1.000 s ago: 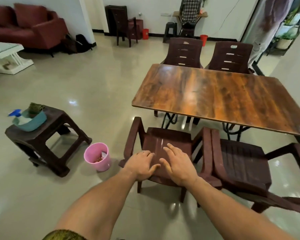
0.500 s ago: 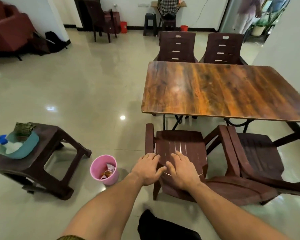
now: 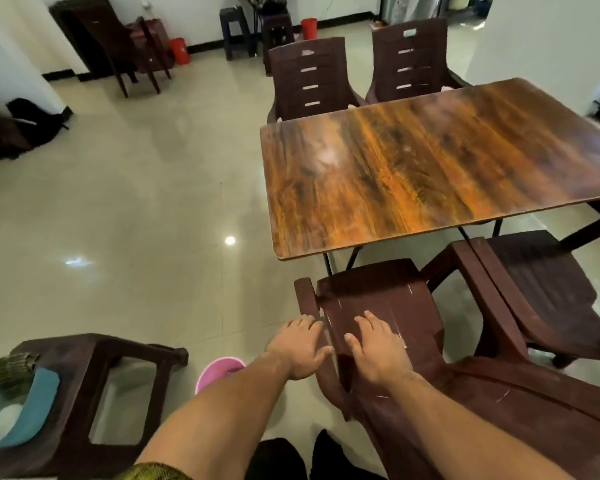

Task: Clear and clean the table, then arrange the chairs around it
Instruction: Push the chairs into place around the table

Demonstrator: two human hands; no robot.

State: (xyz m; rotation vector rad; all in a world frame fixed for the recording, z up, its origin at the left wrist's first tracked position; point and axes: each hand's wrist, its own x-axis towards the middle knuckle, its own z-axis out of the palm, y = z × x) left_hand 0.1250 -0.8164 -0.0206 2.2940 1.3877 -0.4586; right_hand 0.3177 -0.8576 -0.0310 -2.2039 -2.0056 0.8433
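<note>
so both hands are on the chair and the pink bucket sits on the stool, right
No. The head view shows the pink bucket on the floor beside the stool, not on it. The left hand and right hand do rest on the chair.

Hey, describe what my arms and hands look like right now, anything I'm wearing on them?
Both forearms are bare. The left hand and right hand show no gloves, rings or watch. A greenish-gold patterned sleeve shows on the left upper arm.

Bare forearms (image 3: pixel 219 414) end in the left hand (image 3: pixel 300 348) and right hand (image 3: pixel 378 355) — a green-gold patterned sleeve (image 3: pixel 153 472) rims the left arm — dark-clad legs (image 3: pixel 281 459) below.
</note>
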